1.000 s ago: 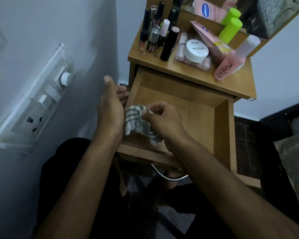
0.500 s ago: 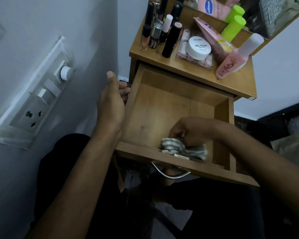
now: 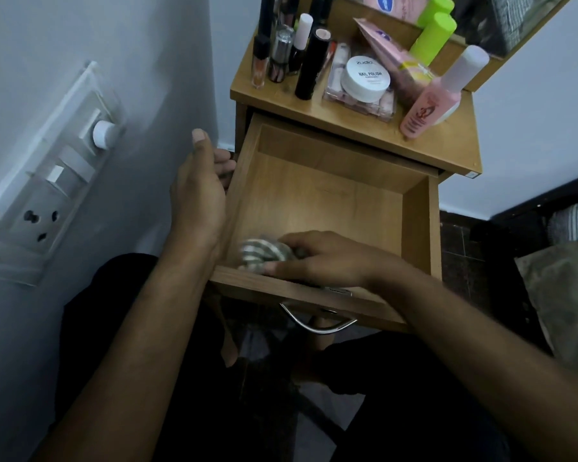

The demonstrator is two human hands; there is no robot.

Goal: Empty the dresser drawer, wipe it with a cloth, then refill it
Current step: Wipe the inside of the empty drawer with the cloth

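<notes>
The wooden drawer [image 3: 417, 225] is pulled out of the dresser and holds nothing but a grey and white striped cloth [image 3: 260, 254]. My right hand [image 3: 317, 258] presses the bunched cloth down on the drawer floor in the near left corner. My left hand [image 3: 199, 191] rests against the outside of the drawer's left wall, thumb up and fingers curled round the wall's far side. Cosmetics stand on the dresser top [image 3: 354, 128]: dark lipstick tubes [image 3: 311, 65], a white nail polish jar [image 3: 365, 78], a pink bottle [image 3: 427, 106], green bottles [image 3: 432, 35].
A wall with a switch and socket panel [image 3: 50, 191] runs close on the left. A metal handle [image 3: 317, 323] hangs from the drawer front, above my dark-clothed legs. A bed edge and cushion [image 3: 561, 291] lie at the right over dark floor tiles.
My right hand has swept the cloth along the drawer's front, from the near right corner to the near left corner. My left hand has stayed on the drawer's left side.
</notes>
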